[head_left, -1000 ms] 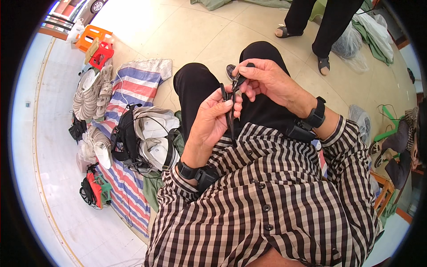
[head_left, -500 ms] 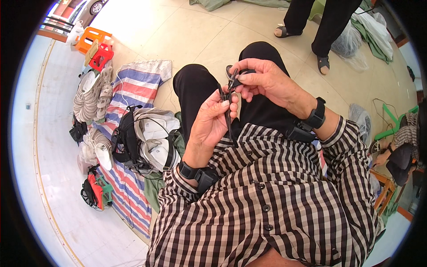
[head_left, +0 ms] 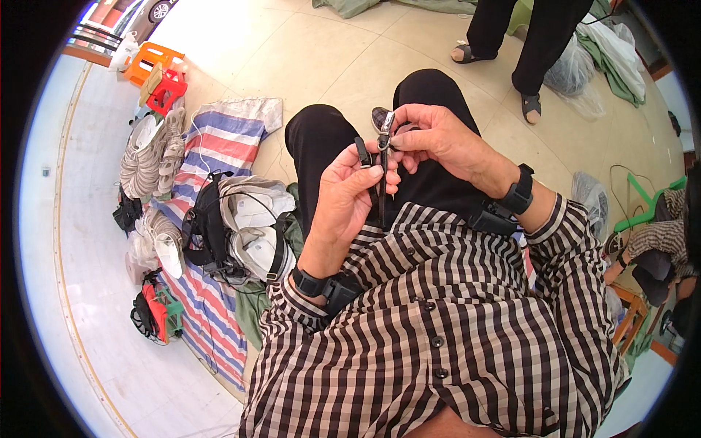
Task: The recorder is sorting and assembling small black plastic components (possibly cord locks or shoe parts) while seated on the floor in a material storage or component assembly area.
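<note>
The head view looks down on a pale tiled floor (head_left: 307,66) in a bright room. A striped mat (head_left: 219,146) lies on the floor to the person's left, with stacks of white shoe parts (head_left: 150,153) along its far edge, a black harness (head_left: 208,233) and pale cloth (head_left: 252,212) nearer the lap. Orange and red stools (head_left: 157,69) stand at the far left corner of the mat. Another person's legs (head_left: 529,44) stand ahead on the right, beside clear bags (head_left: 573,69) and green cloth (head_left: 621,58).

Over the black-trousered lap, the left hand (head_left: 347,201) has its grip clamped on a black strap (head_left: 381,193), thumb pressing it against the fingers. The right hand (head_left: 438,142) pinches a small metal clip (head_left: 387,124) at the strap's upper end, just touching the left fingertips.

Against half a second ago, the hands sit in the same place and the clip stands a little more upright; the mat, shoes and standing legs have not shifted.
</note>
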The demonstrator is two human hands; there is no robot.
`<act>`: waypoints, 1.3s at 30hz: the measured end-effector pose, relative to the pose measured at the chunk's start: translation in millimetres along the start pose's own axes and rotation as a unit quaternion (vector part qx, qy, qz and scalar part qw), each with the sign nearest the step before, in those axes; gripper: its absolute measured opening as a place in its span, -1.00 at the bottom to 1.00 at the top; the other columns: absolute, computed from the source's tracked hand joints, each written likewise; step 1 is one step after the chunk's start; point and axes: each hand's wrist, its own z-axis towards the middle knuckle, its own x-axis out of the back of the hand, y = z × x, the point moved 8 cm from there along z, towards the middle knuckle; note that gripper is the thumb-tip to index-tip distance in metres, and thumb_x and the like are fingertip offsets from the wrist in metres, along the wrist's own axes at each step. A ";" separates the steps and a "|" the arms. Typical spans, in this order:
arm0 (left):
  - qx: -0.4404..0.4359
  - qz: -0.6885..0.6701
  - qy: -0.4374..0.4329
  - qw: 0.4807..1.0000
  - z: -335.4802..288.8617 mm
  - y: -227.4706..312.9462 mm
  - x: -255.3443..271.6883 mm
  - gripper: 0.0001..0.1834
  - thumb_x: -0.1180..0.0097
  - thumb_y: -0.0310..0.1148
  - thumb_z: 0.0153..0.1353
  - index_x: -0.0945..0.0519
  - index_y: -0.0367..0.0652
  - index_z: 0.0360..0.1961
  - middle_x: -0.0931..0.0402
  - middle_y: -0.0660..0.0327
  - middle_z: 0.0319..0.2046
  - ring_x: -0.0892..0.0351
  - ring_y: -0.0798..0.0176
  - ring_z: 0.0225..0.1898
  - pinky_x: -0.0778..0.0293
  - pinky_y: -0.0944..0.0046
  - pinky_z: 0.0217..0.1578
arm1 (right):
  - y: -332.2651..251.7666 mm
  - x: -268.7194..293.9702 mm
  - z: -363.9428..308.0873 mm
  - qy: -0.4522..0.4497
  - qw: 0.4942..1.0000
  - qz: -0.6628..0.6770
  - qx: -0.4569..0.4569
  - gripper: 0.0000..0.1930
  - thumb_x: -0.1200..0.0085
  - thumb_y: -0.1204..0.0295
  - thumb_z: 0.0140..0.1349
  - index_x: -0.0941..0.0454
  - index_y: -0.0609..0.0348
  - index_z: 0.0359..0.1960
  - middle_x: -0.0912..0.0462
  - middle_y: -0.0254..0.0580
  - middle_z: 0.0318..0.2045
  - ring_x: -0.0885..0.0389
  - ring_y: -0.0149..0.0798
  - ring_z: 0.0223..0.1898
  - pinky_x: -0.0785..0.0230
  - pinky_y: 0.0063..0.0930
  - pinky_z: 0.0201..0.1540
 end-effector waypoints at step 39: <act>-0.013 0.117 0.033 0.993 -2.2 3.9 -5.9 -0.68 0.05 -0.63 0.13 -0.39 -0.39 -0.04 -0.50 0.02 -0.25 -0.58 0.20 -0.26 -0.56 0.30 -0.21 | 4.6 12.2 -3.2 0.018 0.999 -0.028 0.004 -0.83 -0.03 0.35 0.22 -0.54 0.21 -0.40 -0.56 -0.35 -0.46 -0.52 -0.51 -0.43 -0.41 -0.65 -0.44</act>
